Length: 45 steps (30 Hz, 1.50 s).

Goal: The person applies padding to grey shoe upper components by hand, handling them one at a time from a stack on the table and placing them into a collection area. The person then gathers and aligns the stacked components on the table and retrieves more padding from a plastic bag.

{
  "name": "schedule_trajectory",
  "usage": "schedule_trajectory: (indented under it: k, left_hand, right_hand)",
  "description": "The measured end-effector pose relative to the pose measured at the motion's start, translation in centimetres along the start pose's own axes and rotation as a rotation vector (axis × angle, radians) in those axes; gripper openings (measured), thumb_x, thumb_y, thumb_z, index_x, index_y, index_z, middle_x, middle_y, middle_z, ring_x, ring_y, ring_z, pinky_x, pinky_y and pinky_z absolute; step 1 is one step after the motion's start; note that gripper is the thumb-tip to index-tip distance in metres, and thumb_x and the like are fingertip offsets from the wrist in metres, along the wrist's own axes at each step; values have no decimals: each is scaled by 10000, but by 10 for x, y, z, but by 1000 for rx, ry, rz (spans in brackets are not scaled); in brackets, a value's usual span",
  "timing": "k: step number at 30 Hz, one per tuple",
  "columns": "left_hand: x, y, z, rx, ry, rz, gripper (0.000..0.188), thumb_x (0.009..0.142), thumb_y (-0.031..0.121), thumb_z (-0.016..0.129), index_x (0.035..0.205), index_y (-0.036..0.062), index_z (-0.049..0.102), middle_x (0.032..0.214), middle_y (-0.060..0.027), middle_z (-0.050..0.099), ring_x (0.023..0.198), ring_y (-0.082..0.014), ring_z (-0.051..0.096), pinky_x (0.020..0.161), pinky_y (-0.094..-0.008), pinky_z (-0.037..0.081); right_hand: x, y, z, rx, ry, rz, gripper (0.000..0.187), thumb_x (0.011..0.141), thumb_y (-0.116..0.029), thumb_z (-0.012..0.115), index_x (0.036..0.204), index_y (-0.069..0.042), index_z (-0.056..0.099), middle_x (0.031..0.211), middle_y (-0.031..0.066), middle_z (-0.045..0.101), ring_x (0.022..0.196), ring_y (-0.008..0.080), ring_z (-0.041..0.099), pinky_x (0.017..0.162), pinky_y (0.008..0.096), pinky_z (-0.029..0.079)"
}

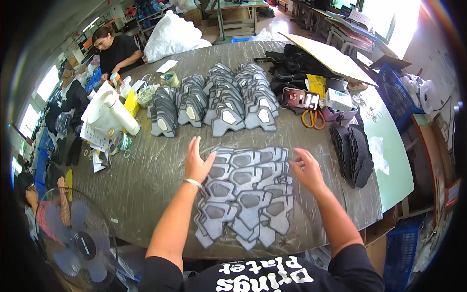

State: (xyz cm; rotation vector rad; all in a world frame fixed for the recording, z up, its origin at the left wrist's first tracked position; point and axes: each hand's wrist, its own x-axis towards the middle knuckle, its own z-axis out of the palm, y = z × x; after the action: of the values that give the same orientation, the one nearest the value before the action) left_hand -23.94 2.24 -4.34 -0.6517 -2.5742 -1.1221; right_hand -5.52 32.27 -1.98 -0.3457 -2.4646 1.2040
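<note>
Several flat grey shaped pieces [248,194] with darker centres lie overlapping in rows on the grey table [146,175] in front of me. My left hand [197,163] hovers open at their left edge, fingers spread, a thin bracelet on the wrist. At the right edge of the same spread my right hand [306,168] is open with fingers curled slightly, holding nothing. Further back, four overlapping rows of similar grey pieces [219,100] with pale centres stretch across the table.
Orange-handled scissors [313,119], a phone [299,98], a white box and dark fabric lie at the right; a stack of black pieces [354,153] too. White rolls [119,113] and tape sit left. Another person [114,48] works at the far side. A fan [80,241] stands lower left.
</note>
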Motion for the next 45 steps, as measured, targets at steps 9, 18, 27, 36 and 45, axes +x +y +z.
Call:
schedule_trajectory:
  k: [9,18,27,36,45]
  left_hand:
    - [101,-31,64,458,-185,52,1141,635,490,806,1452,-32,204,1504,-198,260,1380,-340,265,1115,-459,246]
    - [134,-45,78,419,-99,209,1062,681,319,801,1469,-15,172,1514,-200,237,1390,-376,242,1115,-527,213]
    - [134,-16,85,399,-181,170,1327,563,521,839,1481,-23,49,1539,-228,132,1419,-383,161,1122,-528,189]
    - [120,-24,86,116,-4,150,1267,602,421,849,1476,-33,53,1495,-247,216,1389,-404,213,1118,-500,210]
    - [107,-20,85,-23,-43,210,1046,670,222,795,1465,-30,163,1458,-229,319,1360,-394,291,1117,-469,243]
  right_hand:
    - [141,24,80,-481,-95,2,797,727,-348,769,1354,-42,383,1194,167,534,1032,338,589,827,433,497]
    - [201,48,109,-439,196,-72,638,797,-321,710,1314,-81,424,1106,136,563,959,345,610,754,420,512]
    - [193,40,97,-448,180,-46,566,792,-242,696,1280,-74,463,1094,142,534,935,344,609,761,435,502]
    - [175,16,96,-419,242,-160,515,766,-204,676,1228,-43,516,1092,136,537,962,324,594,773,419,497]
    - [168,-22,164,-120,-164,-178,594,804,-125,636,1323,61,414,1271,206,473,1019,376,588,864,417,493]
